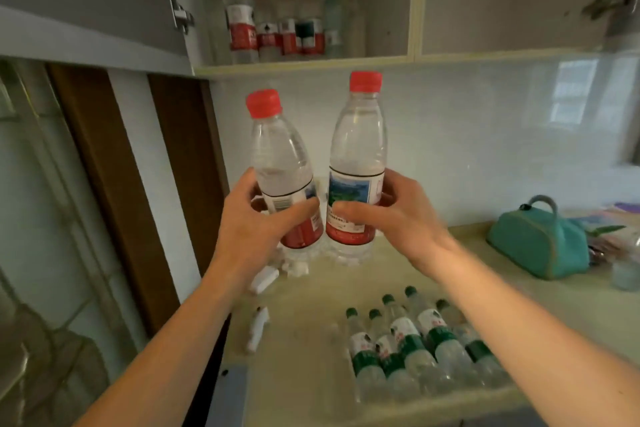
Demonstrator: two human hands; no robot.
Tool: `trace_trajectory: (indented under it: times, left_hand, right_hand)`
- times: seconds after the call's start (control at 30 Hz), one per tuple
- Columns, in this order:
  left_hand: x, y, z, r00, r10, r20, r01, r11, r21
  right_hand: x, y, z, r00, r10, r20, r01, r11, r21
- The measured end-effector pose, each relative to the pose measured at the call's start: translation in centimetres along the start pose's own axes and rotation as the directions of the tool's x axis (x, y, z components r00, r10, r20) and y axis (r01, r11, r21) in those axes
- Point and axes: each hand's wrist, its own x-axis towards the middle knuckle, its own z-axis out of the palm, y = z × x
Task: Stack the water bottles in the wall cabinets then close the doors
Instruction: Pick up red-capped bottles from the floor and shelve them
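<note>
My left hand [258, 218] grips a clear red-capped water bottle [280, 156], tilted slightly left. My right hand [388, 215] grips a second red-capped bottle [358, 142], upright, close beside the first. Both bottles are lifted above the counter, below the open wall cabinet [304, 66]. Inside its left compartment stand several bottles [287, 24], most with red caps and red labels, one with a blue cap. The right compartment [512, 0] holds nothing visible. Several green-capped bottles [412, 343] stand grouped on the counter near me.
A teal bag [540, 239] lies on the counter [304, 305] at right, with small items beyond it. Small white objects [263, 279] lie by the counter's left edge. The open left cabinet door [86, 0] hangs at upper left. A brown door frame [114, 184] stands left.
</note>
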Motion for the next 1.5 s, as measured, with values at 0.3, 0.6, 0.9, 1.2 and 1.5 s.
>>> trace_trajectory:
  times: [0.3, 0.6, 0.9, 1.2, 1.5]
  left_hand:
    - [17.5, 7.1, 0.8, 0.962, 0.202, -0.182, -0.191, 0.979, 0.076]
    - [30.1, 6.8, 3.3, 0.908, 0.249, -0.336, -0.204, 0.965, 0.164]
    - [36.6, 2.0, 3.9, 0.897, 0.264, -0.354, -0.184, 0.952, 0.243]
    - [42.4, 0.5, 3.1, 0.974, 0.056, -0.217, -0.003, 0.971, 0.24]
    - [46.3, -1.9, 4.2, 0.975, 0.008, -0.222, 0.055, 0.96, 0.276]
  right_hand:
    - [17.7, -7.9, -4.7, 0.965, -0.223, -0.141, 0.237, 0.967, 0.093]
    - [32.2, -6.3, -7.2, 0.955, -0.28, -0.098, 0.279, 0.96, -0.033]
    - [39.2, -4.2, -5.9, 0.952, -0.307, -0.01, 0.305, 0.95, -0.07]
    - [45.2, -3.2, -4.6, 0.99, -0.141, 0.009, 0.141, 0.981, -0.133]
    - [48.1, -2.5, -3.4, 0.995, -0.102, 0.017, 0.103, 0.979, -0.177]
